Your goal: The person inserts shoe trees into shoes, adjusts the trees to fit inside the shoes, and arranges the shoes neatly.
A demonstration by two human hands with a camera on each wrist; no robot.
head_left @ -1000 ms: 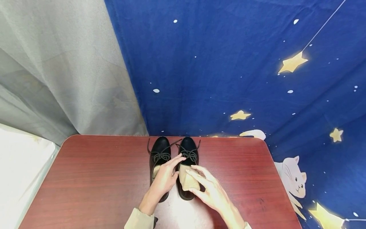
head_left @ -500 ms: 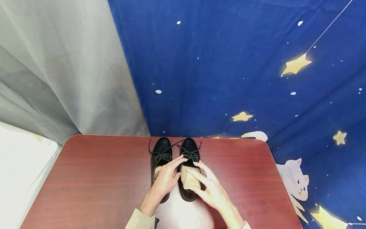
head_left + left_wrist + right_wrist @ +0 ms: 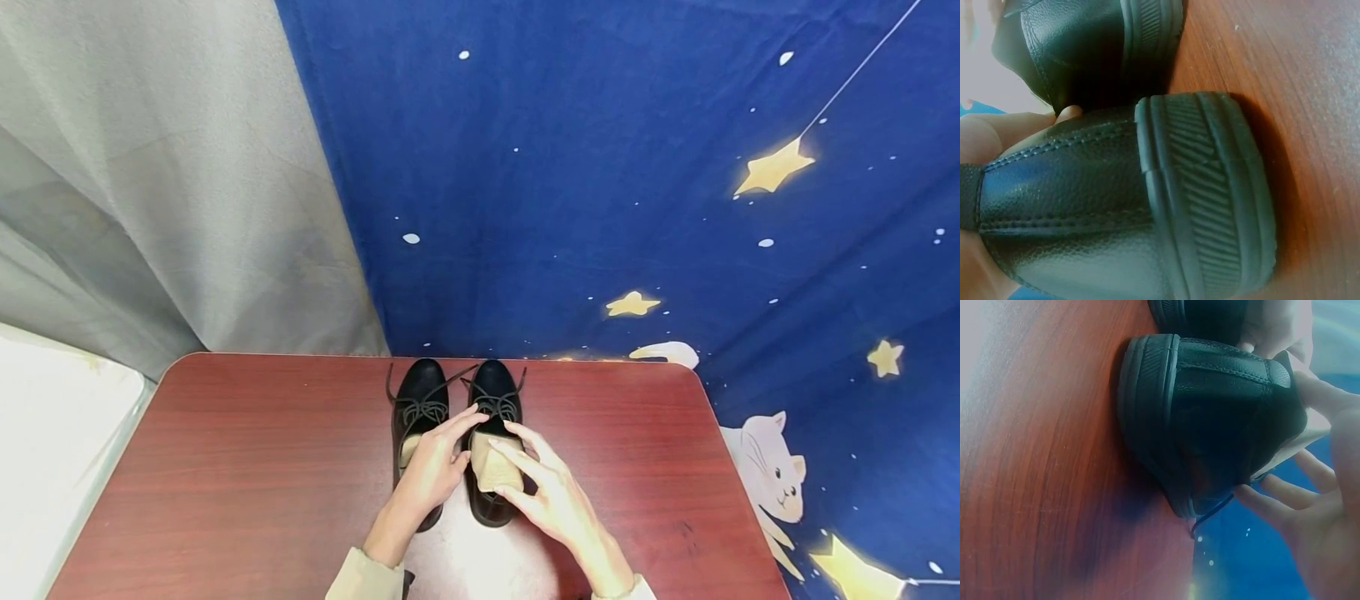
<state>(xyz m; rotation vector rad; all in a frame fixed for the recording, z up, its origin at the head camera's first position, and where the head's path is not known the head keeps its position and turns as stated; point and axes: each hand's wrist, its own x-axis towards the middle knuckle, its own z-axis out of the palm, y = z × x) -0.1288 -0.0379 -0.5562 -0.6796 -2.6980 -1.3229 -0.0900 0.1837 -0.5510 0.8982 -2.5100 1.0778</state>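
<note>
Two black lace-up shoes stand side by side on a table, toes away from me: the left shoe point(image 3: 422, 387) and the right shoe point(image 3: 492, 383). A beige folded piece point(image 3: 497, 467), cloth- or paper-like, sits in the right shoe's opening. My right hand point(image 3: 558, 500) pinches it, thumb at its near edge and fingers at its upper side. My left hand point(image 3: 431, 471) reaches across the left shoe, its extended fingertips at the right shoe's laces and its thumb by the opening's left side. The right wrist view shows the right shoe's heel point(image 3: 1229, 394) beside my thumb.
The reddish-brown wooden table point(image 3: 285, 450) extends to both sides. Behind it hang a grey curtain point(image 3: 225, 250) and a blue star-patterned curtain point(image 3: 525, 208). A white surface point(image 3: 60, 450) lies beyond the table's left edge.
The beige piece's near edge has shifted slightly away from the heel, and my right fingertips have moved slightly forward. My left hand and both shoes stay nearly in place.
</note>
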